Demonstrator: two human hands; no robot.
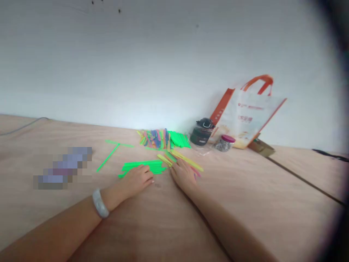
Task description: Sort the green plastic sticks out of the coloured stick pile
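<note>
My left hand [139,177], a pale bangle on its wrist, rests with curled fingers at the near side of a bundle of bright green sticks [148,166]. Nothing shows between those fingers, though their undersides are hidden. Just to the right, my right hand [183,174] is bent over a loose bunch of coloured craft sticks [188,160], yellow, green and pink, which stick out on both sides of it. Its palm side is out of sight. Beyond both hands lies a pile of mixed-colour sticks [155,139], with more green sticks [178,139] beside it.
Green sticks form a T shape [108,157] at the left, near a pixelated object [65,168]. At the back right stand a dark bottle [201,133], a jar with a pink lid [225,143] and a white bag [248,116]. A seam [305,181] crosses the wooden table.
</note>
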